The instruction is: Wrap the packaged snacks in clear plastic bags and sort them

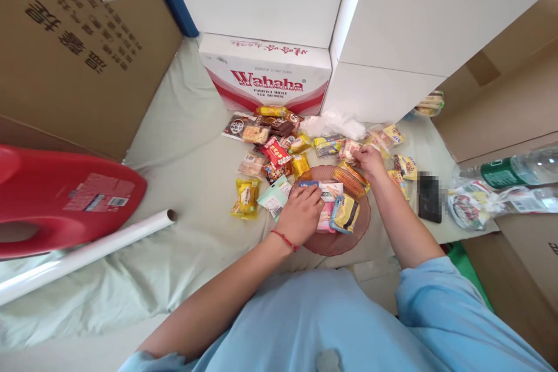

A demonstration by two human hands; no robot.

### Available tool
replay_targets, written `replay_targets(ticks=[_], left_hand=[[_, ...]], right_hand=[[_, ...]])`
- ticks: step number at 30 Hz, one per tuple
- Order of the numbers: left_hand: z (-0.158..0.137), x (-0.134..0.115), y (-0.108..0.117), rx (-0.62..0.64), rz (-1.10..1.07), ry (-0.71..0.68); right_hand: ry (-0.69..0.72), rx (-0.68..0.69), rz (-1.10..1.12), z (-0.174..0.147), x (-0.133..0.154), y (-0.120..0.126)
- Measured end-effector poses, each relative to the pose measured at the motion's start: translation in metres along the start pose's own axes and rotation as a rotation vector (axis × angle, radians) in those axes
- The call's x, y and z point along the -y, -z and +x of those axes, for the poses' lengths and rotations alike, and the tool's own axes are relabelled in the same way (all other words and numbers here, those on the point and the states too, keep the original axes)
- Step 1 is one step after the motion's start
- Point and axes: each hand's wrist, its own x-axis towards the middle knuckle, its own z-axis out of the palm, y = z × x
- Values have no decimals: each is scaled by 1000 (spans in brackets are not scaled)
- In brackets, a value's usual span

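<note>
A pinkish clear plate (364, 226) lies before me with several wrapped snacks in it, among them a yellow-and-blue snack packet (345, 213) and a pink packet (326, 218). My left hand (300, 209), with a red cord at the wrist, is over the plate's left side. Its fingers are closed on a white-and-blue snack packet (332, 190); the fingertips are partly hidden. Beyond the plate's far right rim, my right hand (370, 161) pinches a small red-and-white snack packet (349, 150). A pale green packet (275, 196) is beside the plate on the left.
Several wrapped snacks, including a red packet (276, 152) and a yellow packet (245, 197), lie on the pale cloth (196, 168). Behind stands a Wahaha carton (265, 81). A black phone-like object (429, 197) and plastic bottle (518, 171) are right; a red jug (65, 197) and white tube (96, 253) left.
</note>
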Motion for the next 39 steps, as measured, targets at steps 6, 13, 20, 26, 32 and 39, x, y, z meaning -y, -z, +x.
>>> replay_targets(ticks=[6,13,20,26,32,39], left_hand=[[2,0,3,6,-30,6],[-1,-3,7,-99,-106,112],[13,-8,28,-128,-98,-26],[25,-5,8,76,6,-55],[31,-7,9,72,-33,-5],[45,-8,10,38,-21,-14]], right_hand=[[241,107,326,-33,40,57],[515,565,-429,-90,69,22],[655,581,-556,-95,51,-12],[629,428,-649,-100,63,16],[346,-59,-512,-29,42,85],[-177,-109,-536,90,-18,98]])
